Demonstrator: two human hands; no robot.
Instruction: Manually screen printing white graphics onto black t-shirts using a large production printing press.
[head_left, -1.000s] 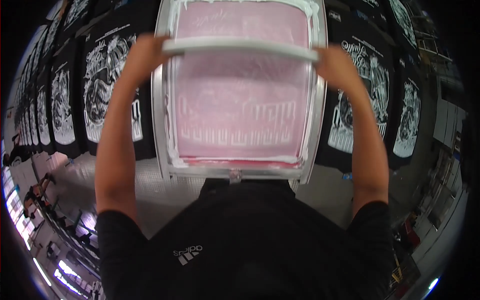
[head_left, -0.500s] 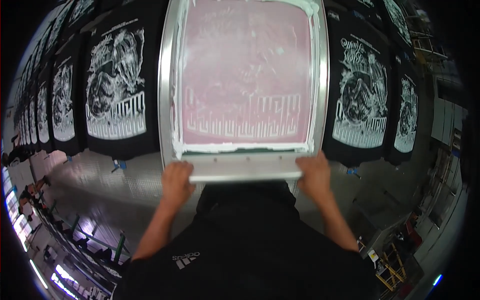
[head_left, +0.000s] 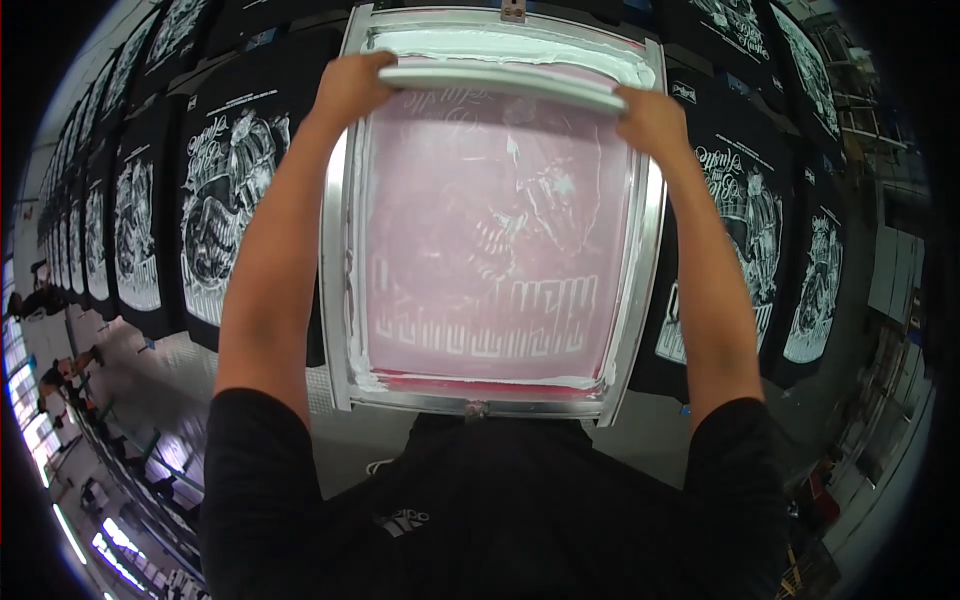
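A metal-framed printing screen point(head_left: 337, 260) with pink mesh point(head_left: 440, 220) lies in front of me. Pale design lines show through the mesh, most plainly a row of maze-like bars near its closer end. My left hand point(head_left: 352, 88) and my right hand point(head_left: 652, 120) grip opposite ends of a long pale squeegee point(head_left: 505, 84), fingers wrapped round it. Both arms reach out over the screen. The squeegee spans the far part of the mesh, tilting slightly down to the right. Beyond it lies a thick band of white ink point(head_left: 500, 45). Its lower edge is hard to make out.
Black shirts with white prints lie in rows on both sides, including a left shirt point(head_left: 235, 200) and a right shirt point(head_left: 765, 225). Metal clamps sit at the screen's far end point(head_left: 513, 10) and near end point(head_left: 477, 409). Racks and people appear at the far left.
Both hands have moved the squeegee from the screen's near end to its far end. The near frame edge and its clamp now show, as does the ink band at the far end.
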